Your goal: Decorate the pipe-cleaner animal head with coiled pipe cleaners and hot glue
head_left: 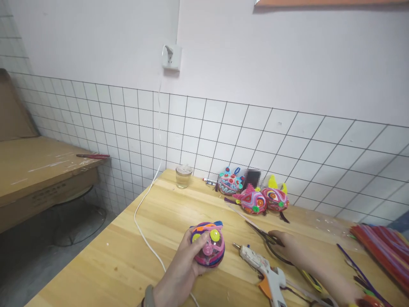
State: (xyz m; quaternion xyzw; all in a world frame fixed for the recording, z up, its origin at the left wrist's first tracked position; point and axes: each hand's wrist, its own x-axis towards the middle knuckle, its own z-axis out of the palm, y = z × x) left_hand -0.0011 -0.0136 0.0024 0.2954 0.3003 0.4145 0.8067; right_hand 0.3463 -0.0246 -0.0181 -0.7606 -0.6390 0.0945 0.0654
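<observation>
My left hand (188, 260) is wrapped round a ball (209, 251) covered in pink, blue and purple fuzzy strips, with yellow button-like eyes facing up. My thumb lies across its front. On the right, my right hand (284, 245) has its fingers closed at the handles of dark scissors (266, 236), whose blades point to the upper left over the table. Between the hands a white glue gun (263, 268) with an orange trigger lies on its side, nozzle toward the ball. The right hand's fingertips are partly hidden.
Decorated balls (254, 200) sit near the tiled wall beside a glass cup (183, 176). A white cord (140, 230) crosses the left part of the table (105, 264). Colourful fuzzy strips (380, 251) lie at right. Red-handled pliers or scissors (92, 156) rest on cardboard.
</observation>
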